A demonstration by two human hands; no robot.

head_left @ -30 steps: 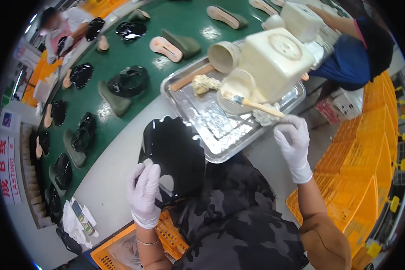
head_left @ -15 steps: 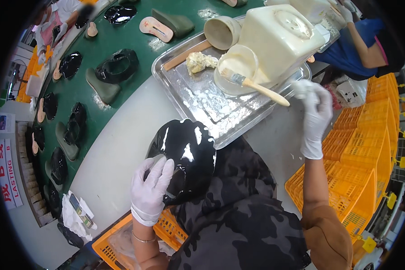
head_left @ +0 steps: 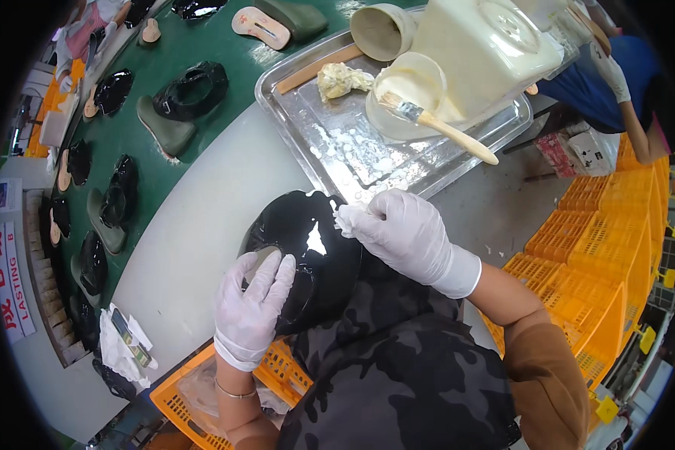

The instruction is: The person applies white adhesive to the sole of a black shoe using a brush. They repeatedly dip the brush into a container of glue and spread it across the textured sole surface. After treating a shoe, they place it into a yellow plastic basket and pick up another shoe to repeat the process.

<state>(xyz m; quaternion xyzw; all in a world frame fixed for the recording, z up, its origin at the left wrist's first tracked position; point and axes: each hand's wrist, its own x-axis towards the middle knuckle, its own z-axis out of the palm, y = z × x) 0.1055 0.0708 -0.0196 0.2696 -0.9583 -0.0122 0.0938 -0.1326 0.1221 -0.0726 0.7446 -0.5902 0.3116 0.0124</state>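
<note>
A glossy black shoe upper sits over a grey-green shoe last in front of me, above my lap. My left hand, in a white glove, is closed around the last and the near-left side of the upper. My right hand, gloved too, pinches a crumpled white wad against the upper's far right edge; whether it is cloth or tissue I cannot tell. One bright white patch shows on the black surface, which may be glare.
A metal tray ahead holds a cream tub with a brush, a tipped cup and a large pale container. Lasts and black uppers lie on the green conveyor. Orange crates stand right; a co-worker's arm shows beyond.
My right hand has come in from the right to the upper's edge, bringing the white wad against it. My left hand keeps its hold. The view has shifted slightly.
</note>
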